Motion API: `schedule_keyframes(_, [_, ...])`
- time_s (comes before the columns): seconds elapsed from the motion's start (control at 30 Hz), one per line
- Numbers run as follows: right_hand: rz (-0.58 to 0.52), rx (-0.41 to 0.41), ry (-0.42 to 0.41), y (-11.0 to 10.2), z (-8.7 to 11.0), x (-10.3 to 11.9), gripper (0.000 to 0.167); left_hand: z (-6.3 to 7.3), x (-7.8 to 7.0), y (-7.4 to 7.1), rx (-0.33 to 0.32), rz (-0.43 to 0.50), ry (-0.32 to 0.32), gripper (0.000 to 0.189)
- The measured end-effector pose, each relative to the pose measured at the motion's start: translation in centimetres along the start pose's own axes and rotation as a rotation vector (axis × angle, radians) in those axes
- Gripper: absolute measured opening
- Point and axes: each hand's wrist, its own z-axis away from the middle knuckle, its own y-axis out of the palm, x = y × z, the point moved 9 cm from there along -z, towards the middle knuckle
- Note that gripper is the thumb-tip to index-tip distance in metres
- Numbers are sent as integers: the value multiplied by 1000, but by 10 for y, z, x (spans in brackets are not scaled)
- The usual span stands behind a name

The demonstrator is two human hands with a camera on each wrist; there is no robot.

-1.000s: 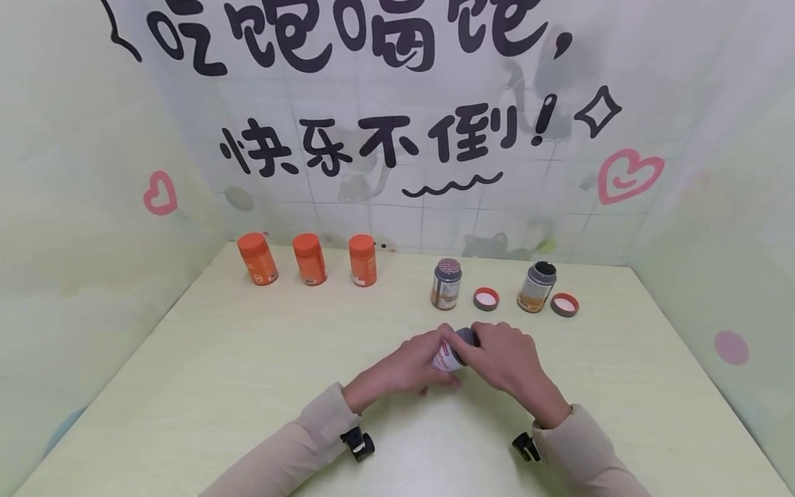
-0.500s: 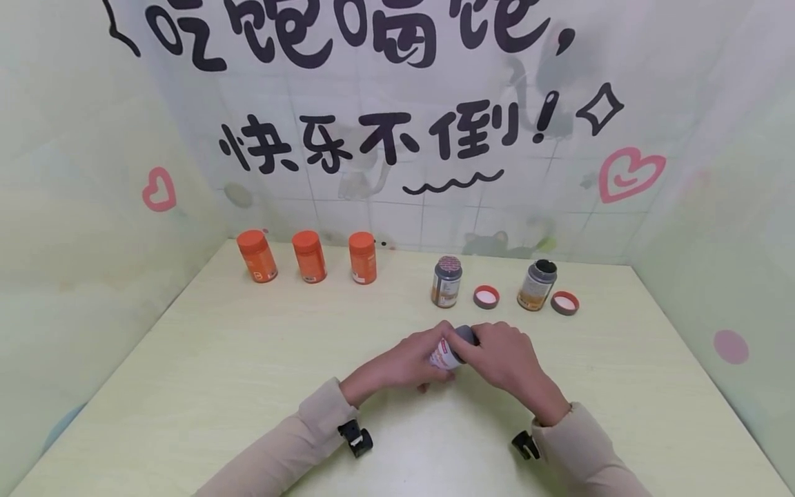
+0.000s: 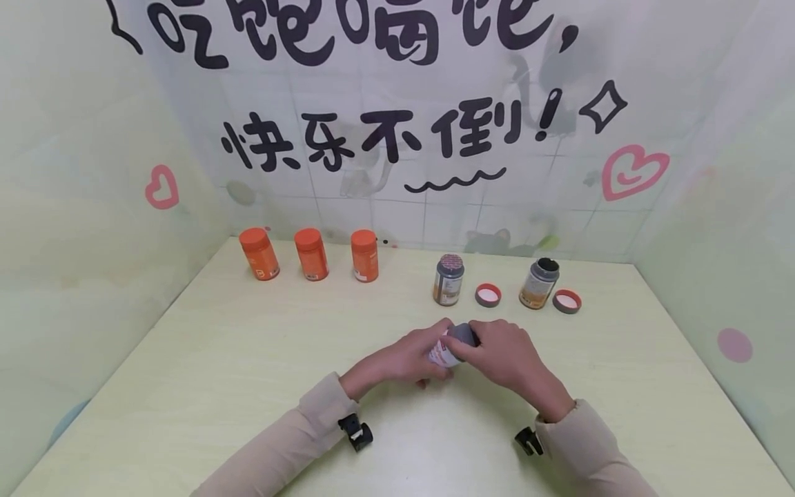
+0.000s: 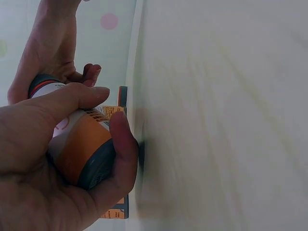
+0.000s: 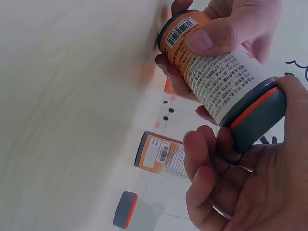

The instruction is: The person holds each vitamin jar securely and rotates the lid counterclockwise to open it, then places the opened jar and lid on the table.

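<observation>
Bottle (image 5: 219, 77) is encircled around its body by fingers of the left hand (image 3: 410, 355); its grey cap (image 5: 262, 118) is pinched by the right hand (image 3: 509, 355), as a second earlier.

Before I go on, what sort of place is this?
Probably a small staged booth for tabletop work: printed sheets wall in a pale tabletop, three orange jars stand toward its back edge, and the left hand grips a white-and-orange jar while the right hand holds its gray cap.
</observation>
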Motion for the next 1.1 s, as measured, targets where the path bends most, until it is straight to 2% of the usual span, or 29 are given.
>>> schedule_keyframes(0.27, [49, 14, -22, 0, -1, 0, 58, 0, 2, 1, 3, -7, -1, 47])
schedule_keyframes(0.63, [82, -72, 6, -9, 0, -5, 62, -1, 2, 0, -1, 0, -18, 49])
schedule_keyframes(0.83, [49, -38, -7, -8, -1, -3, 54, 0, 0, -1, -1, 13, -17, 49])
schedule_keyframes(1.1, [39, -3, -72, -8, 0, 1, 46, 1, 0, -1, 3, 13, -10, 49])
